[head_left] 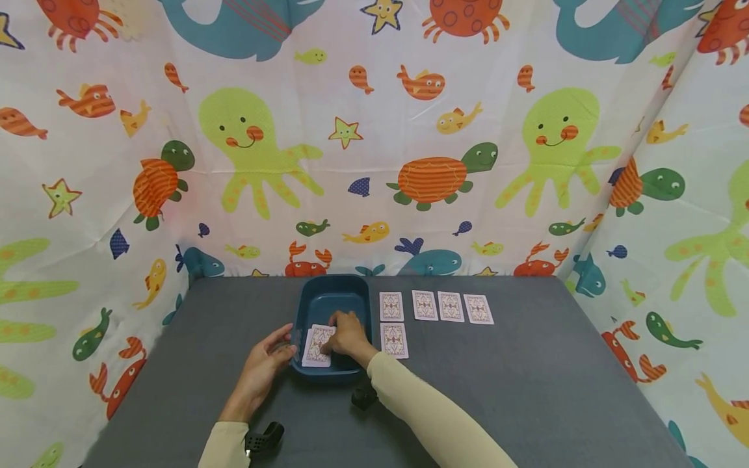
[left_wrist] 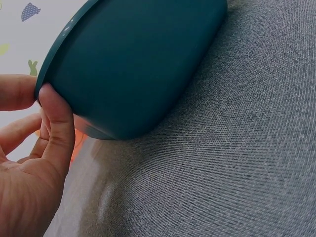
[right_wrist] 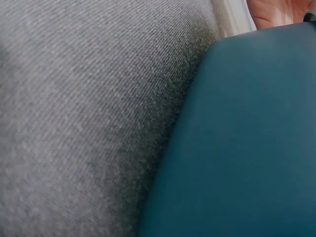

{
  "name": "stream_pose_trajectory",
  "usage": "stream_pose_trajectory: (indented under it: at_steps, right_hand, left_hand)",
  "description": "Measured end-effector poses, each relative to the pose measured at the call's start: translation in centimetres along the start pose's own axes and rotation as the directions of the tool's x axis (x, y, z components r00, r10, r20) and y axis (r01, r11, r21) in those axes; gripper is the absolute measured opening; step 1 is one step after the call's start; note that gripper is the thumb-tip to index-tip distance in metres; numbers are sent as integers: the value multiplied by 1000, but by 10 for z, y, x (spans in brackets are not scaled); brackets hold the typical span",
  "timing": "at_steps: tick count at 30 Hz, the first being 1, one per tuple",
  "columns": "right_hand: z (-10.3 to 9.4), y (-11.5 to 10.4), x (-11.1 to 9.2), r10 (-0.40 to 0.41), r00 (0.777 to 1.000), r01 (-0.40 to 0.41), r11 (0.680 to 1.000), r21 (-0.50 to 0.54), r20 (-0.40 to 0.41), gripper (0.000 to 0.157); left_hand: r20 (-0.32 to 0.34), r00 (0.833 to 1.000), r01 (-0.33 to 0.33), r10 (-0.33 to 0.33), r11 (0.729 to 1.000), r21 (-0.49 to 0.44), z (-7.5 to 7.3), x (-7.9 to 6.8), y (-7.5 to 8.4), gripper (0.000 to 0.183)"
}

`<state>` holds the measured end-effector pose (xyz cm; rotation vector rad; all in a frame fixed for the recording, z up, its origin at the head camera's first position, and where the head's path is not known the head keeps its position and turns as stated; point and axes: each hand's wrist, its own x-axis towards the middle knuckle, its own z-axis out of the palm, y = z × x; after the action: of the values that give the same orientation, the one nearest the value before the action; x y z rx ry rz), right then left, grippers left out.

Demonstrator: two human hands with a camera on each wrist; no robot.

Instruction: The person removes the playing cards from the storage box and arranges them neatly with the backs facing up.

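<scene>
A dark teal plastic tray (head_left: 333,284) with raised sides stands on the grey table. At its left side my left hand (head_left: 264,364) pinches the rim, thumb outside; the left wrist view shows the thumb (left_wrist: 57,106) against the tray wall (left_wrist: 128,64). My right hand (head_left: 349,336) reaches over the right side into the tray. Its bent fingers and thumb grip at the right edge of the playing cards (head_left: 316,341), which lie face down in a slightly fanned pile. The fingertips are partly hidden. The right wrist view shows mainly the tray's outer wall (right_wrist: 247,133).
Right of the tray, two face-down cards lie one behind the other, the far card (head_left: 391,306) and the near card (head_left: 394,340). A row of three more cards (head_left: 450,307) continues rightward. A sea-animal curtain (head_left: 374,130) encloses the grey table (head_left: 497,390) at the back and sides.
</scene>
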<state>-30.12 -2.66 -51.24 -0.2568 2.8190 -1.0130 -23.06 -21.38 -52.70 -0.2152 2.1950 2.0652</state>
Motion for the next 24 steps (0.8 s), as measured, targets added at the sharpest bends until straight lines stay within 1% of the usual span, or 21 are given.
stream_pose_trajectory:
  at_steps: [4,10,13,19,24]
  right_hand:
    - [0,2,1,-8,999,10,998,58,-44,44]
    - [-2,2,4,-19,993,38,985,166,-114,26]
    - [-3,1,4,-12,990,41,978,206,-138,20]
    - [-4,-1,4,12,982,44,956,290,-189,16]
    - [-8,-3,1,0,964,102,922,374,-265,16]
  left_hand:
    - [3,1000,-16,16,1000,-10,0,1,-1,53]
    - [-7,1000,-19,19,1000,-13,0,2,0,53]
    - [-14,1000,-18,18,1000,-13,1,3,1,54]
    - [-12,1000,-13,13,1000,-2,1,1,0,54]
    - [-16,1000,-13,13,1000,6,0,1,-2,53]
